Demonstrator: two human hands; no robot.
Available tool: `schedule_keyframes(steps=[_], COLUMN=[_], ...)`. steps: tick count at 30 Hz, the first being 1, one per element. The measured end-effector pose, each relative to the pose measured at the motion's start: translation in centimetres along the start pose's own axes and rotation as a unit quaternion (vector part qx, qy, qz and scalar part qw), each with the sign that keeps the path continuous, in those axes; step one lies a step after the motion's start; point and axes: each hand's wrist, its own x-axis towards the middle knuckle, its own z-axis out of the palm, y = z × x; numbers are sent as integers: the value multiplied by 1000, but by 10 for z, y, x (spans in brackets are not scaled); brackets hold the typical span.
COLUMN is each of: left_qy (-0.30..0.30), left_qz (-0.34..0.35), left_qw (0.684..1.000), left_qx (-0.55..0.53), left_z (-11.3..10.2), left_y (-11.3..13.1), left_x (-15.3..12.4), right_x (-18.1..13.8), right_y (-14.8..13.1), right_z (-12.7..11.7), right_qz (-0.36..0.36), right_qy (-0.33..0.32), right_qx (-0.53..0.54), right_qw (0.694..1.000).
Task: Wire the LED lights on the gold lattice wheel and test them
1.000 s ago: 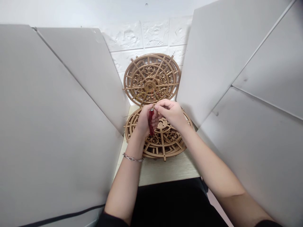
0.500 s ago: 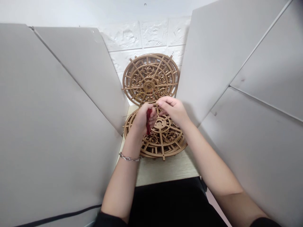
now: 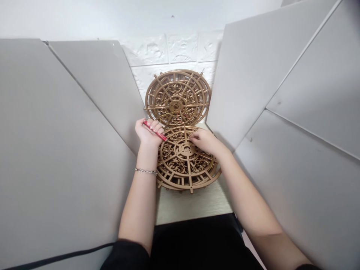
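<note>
Tool, slim, red, clenched in left hand, perhaps sparing space; gold openwork disc beneath right hand, half-curled, contents unclear.

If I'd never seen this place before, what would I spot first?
Probably the lacy gold wheels: a front stack in the middle, and a back stack just behind it, near the white wall. Next, perhaps, the slim red thing in the left hand, by the front stack's upper left edge. The right hand is over that stack's upper right part.
</note>
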Motion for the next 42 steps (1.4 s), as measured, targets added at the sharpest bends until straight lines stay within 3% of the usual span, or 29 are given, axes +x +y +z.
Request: schedule_keyframes(steps=[4, 7, 12, 16, 19, 23, 25, 27, 33, 36, 42], left_qy=[5, -2, -23, -30, -26, -24, -30, -33, -28, -29, -37], left_qz=[-17, -33, -48, -52, -51, -47, -48, -49, -51, -56, -64], left_qw=[1000, 999, 999, 998, 998, 998, 998, 997, 997, 997, 995], left_qx=[-21, -18, 0, 3, -18, -36, -40, -43, -49, -53, -60], left_z=[-9, -7, -4, -6, -8, -8, -8, -8, -7, -7, -8], left_y=[-1, -5, -10, -12, -13, -15, -15, -15, -17, -18, -19], left_x=[-3, -9, -16, -16, -14, -15, -15, -15, -16, -16, -16], right_x=[-3, -5, -5, -6, -7, -8, -8, -7, -9, -13, -17], right_y=[7, 9, 5, 1, -4, -10, -10, -9, -10, -16, -32], right_z=[-3, -5, -4, -8, -13, -18, -19, -19, -27, -39, -49], right_qz=[62, 61, 48, 64, 81, 75, 52, 43, 28, 8, 25], right_qy=[-44, -69, -37, -39, -59, -47, -30, 9, 177, 216, 245], right_qx=[3, 27, 47, 175, 338, 562, 636, 661, 606, 591, 516], right_qw=[997, 995, 997, 982, 936, 822, 769, 749, 775, 777, 820])
